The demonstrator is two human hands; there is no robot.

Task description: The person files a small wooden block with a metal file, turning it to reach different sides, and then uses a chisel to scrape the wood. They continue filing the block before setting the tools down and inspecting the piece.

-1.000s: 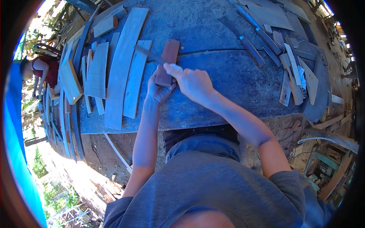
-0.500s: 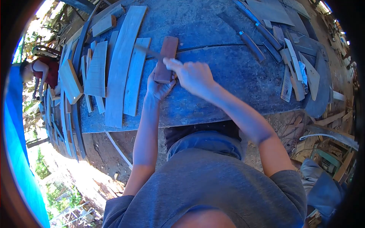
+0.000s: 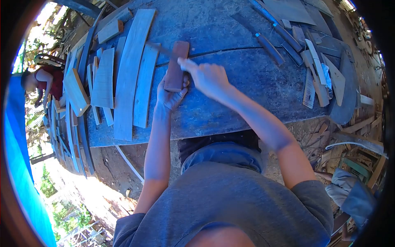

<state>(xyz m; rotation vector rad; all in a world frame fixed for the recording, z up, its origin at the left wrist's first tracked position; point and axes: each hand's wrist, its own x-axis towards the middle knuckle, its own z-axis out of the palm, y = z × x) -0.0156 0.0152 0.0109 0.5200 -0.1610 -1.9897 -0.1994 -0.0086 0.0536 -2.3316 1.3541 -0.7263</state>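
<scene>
A reddish-brown wooden block [image 3: 175, 62] lies on the blue-grey worktable [image 3: 230, 94]. My left hand [image 3: 170, 98] grips the block's near end from below. My right hand [image 3: 207, 77] is closed around a thin dark tool [image 3: 158, 48]; its blade runs out to the left across the block's top. The tool's handle is hidden inside my fist.
Several curved wooden slats [image 3: 127, 70] lie to the left of the block. More tools and wood scraps [image 3: 312, 70] are piled at the table's right end. A person in red [image 3: 43, 80] crouches at far left. Another person's sleeve [image 3: 349, 193] shows at lower right.
The block and both hands sit slightly farther up the table than before. My right hand has shifted a little left along the block with the tool.
</scene>
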